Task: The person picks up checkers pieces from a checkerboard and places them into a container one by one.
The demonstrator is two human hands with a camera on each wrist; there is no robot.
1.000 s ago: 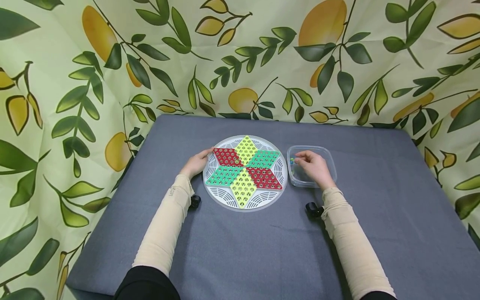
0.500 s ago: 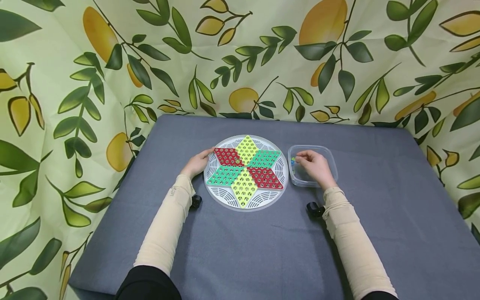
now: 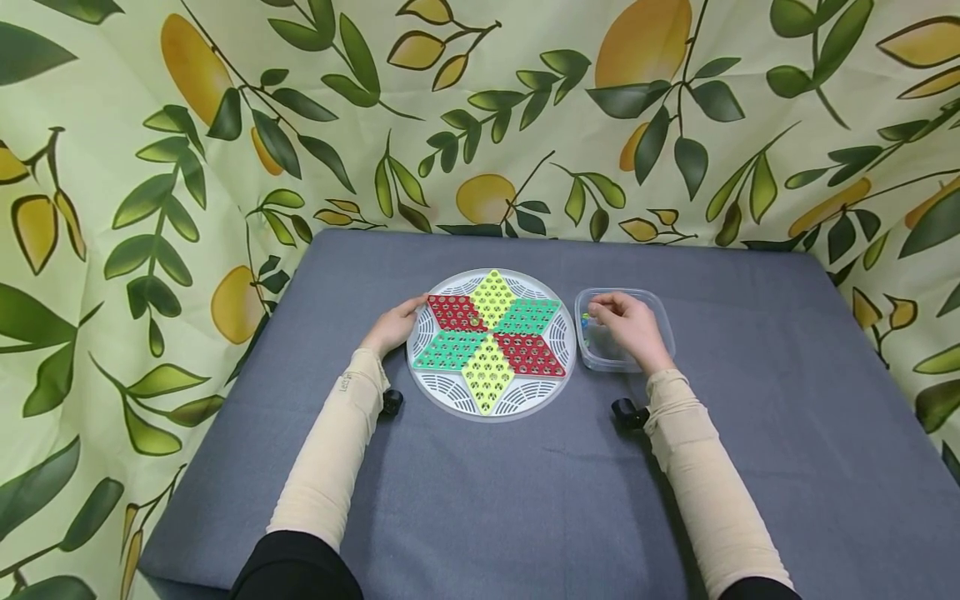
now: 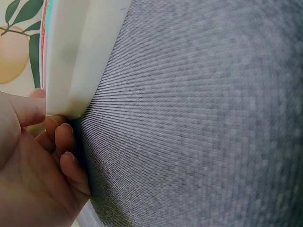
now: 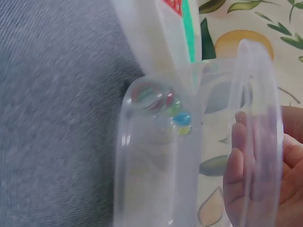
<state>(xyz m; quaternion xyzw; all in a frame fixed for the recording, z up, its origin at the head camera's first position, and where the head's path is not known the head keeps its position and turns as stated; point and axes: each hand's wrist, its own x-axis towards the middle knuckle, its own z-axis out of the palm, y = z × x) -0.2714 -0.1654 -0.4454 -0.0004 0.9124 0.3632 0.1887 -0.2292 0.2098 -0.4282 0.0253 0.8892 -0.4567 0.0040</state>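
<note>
In the head view a round Chinese checkers board [image 3: 489, 400] lies on the table, its star in red, yellow and green. My left hand [image 3: 390, 327] grips its left edge, with curled fingers [image 4: 65, 137] under the rim in the left wrist view. To the board's right stands a clear plastic box [image 3: 662, 333]. My right hand [image 3: 628, 325] is over this box, thumb and forefinger close together; I cannot tell whether a marble is between them. Several glass marbles [image 5: 182, 118], blue, green and yellow among them, lie at one end of the box. One small marble [image 3: 474, 321] sits on the board's upper left.
A grey cloth [image 3: 517, 500] covers the table. Behind and to the left hangs a curtain [image 3: 480, 108] printed with leaves and fruit. Black wrist cameras [image 3: 628, 415] stick out beneath both wrists.
My right hand has risen slightly over the box, and its fingertips have shifted a little away from the marbles. The left hand stays on the board's edge.
</note>
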